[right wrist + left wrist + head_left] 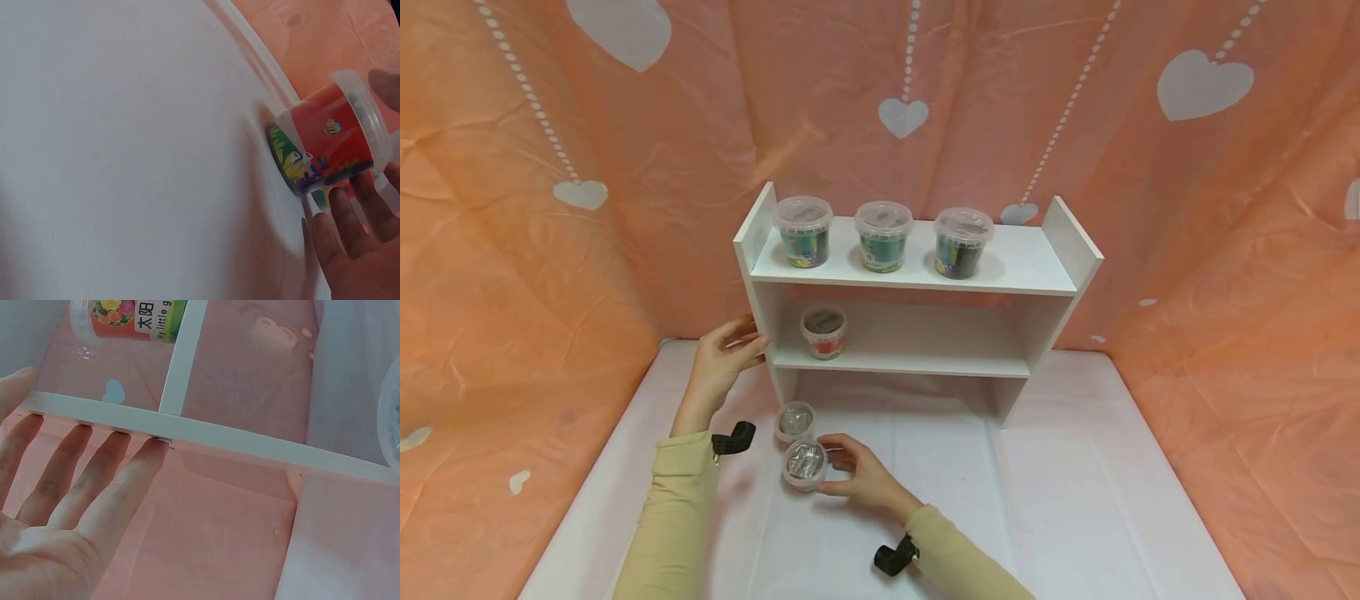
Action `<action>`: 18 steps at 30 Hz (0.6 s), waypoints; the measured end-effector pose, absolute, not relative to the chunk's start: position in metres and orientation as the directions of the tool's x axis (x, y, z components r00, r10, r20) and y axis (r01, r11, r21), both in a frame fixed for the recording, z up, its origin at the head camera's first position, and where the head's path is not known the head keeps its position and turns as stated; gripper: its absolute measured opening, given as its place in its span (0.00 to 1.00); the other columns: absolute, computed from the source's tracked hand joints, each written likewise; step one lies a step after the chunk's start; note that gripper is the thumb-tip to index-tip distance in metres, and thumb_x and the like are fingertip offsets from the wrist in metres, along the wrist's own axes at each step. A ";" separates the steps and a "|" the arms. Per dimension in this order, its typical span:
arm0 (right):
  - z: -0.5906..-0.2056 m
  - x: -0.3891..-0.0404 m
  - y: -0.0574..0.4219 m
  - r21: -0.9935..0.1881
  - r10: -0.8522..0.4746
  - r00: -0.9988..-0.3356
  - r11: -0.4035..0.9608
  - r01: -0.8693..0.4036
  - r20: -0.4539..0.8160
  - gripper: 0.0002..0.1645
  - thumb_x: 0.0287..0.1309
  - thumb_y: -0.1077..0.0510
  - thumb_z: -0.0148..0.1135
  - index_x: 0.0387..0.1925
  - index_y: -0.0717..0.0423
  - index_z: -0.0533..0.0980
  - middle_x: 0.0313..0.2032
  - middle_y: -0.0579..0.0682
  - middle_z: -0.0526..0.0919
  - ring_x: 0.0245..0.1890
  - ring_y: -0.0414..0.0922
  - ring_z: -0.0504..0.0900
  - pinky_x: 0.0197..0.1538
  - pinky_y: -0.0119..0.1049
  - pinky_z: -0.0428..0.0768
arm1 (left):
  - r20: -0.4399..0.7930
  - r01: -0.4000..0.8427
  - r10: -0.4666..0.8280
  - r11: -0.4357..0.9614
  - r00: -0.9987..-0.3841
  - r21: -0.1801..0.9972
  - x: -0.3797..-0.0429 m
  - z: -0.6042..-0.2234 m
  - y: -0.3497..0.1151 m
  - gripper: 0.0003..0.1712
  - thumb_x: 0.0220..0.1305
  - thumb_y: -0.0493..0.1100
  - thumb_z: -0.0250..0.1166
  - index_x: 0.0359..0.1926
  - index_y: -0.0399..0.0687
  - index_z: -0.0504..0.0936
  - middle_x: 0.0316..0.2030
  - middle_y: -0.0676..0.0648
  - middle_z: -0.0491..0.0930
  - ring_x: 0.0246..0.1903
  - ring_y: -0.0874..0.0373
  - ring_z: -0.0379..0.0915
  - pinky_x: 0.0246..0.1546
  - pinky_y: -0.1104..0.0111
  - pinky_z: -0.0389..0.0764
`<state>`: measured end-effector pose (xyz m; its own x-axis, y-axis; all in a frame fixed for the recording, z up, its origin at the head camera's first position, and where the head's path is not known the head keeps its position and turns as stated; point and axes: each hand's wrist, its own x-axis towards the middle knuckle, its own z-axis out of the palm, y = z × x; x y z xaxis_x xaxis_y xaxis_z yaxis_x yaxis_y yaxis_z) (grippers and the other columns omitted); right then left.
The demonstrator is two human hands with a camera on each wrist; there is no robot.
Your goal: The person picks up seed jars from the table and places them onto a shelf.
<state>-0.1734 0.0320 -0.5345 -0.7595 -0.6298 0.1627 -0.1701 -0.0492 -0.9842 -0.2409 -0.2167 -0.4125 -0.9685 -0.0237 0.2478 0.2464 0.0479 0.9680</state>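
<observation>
My left hand [722, 362] is at the left side panel of a white two-tier shelf [902, 367]. In the left wrist view its extended fingertips touch the panel's edge [231, 434], with the thumb across from them. My right hand [868, 482] has its thumb and fingers around the right side of a clear-lidded plastic tub [805, 464] on the table. The right wrist view shows this tub's red label [334, 128] with a bee and leaves. A second lidded tub [795, 421] stands right behind it, by the shelf's left foot.
Three green-labelled tubs, left [805, 233], middle [883, 237] and right [961, 242], stand along the top tier. One red-labelled tub [823, 333] stands at the left of the middle tier. Orange curtains [535, 275] with white hearts enclose the white-covered table [1075, 500].
</observation>
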 end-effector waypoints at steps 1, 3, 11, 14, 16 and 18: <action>-0.535 -0.174 0.031 -0.984 -0.629 -0.760 -0.045 -0.173 0.163 0.39 0.48 0.74 0.69 0.61 0.75 0.62 0.59 0.71 0.67 0.60 0.65 0.67 0.63 0.58 0.65 | 0.248 0.247 -0.023 0.051 -0.968 0.968 -0.241 -0.412 -0.217 0.31 0.61 0.39 0.68 0.63 0.33 0.71 0.49 0.48 0.76 0.44 0.62 0.77 0.40 0.64 0.83; -0.536 -0.173 0.030 -0.984 -0.626 -0.764 -0.040 -0.173 0.160 0.39 0.48 0.74 0.69 0.61 0.75 0.62 0.60 0.70 0.67 0.60 0.65 0.67 0.63 0.58 0.65 | 0.250 0.248 -0.022 0.064 -0.968 0.966 -0.241 -0.412 -0.217 0.31 0.61 0.40 0.68 0.63 0.34 0.71 0.49 0.49 0.76 0.44 0.62 0.77 0.40 0.64 0.83; -0.534 -0.172 0.025 -0.984 -0.602 -0.785 -0.006 -0.180 0.148 0.40 0.47 0.73 0.70 0.62 0.74 0.62 0.59 0.68 0.68 0.59 0.62 0.69 0.62 0.55 0.67 | 0.231 0.229 -0.027 0.073 -0.973 0.971 -0.240 -0.411 -0.217 0.31 0.61 0.39 0.67 0.63 0.33 0.70 0.50 0.47 0.76 0.44 0.63 0.77 0.41 0.63 0.83; -0.534 -0.172 0.024 -0.983 -0.594 -0.790 -0.006 -0.182 0.150 0.40 0.47 0.73 0.70 0.62 0.73 0.63 0.59 0.67 0.69 0.59 0.61 0.69 0.62 0.53 0.69 | 0.225 0.223 -0.029 0.076 -0.974 0.972 -0.240 -0.411 -0.216 0.31 0.62 0.39 0.67 0.64 0.33 0.70 0.51 0.45 0.75 0.44 0.63 0.77 0.41 0.63 0.83; -0.537 -0.172 0.023 -0.982 -0.590 -0.792 -0.002 -0.189 0.154 0.40 0.47 0.73 0.70 0.62 0.72 0.63 0.59 0.66 0.69 0.58 0.60 0.69 0.62 0.50 0.70 | 0.227 0.224 -0.028 0.083 -0.973 0.971 -0.241 -0.411 -0.217 0.31 0.62 0.39 0.67 0.64 0.33 0.70 0.51 0.44 0.75 0.44 0.64 0.77 0.41 0.63 0.83; -0.539 -0.172 0.023 -0.982 -0.584 -0.796 -0.006 -0.191 0.159 0.40 0.46 0.73 0.70 0.62 0.72 0.64 0.59 0.65 0.70 0.58 0.60 0.70 0.62 0.47 0.71 | 0.232 0.229 -0.027 0.080 -0.972 0.970 -0.241 -0.411 -0.217 0.31 0.62 0.39 0.67 0.64 0.33 0.70 0.50 0.46 0.76 0.44 0.63 0.77 0.41 0.63 0.83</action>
<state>-0.1722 0.0226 -0.5391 -0.7960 -0.5841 0.1586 -0.1914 -0.0058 -0.9815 -0.2411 -0.2166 -0.4114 -0.9724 -0.0271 0.2317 0.2290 0.0797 0.9702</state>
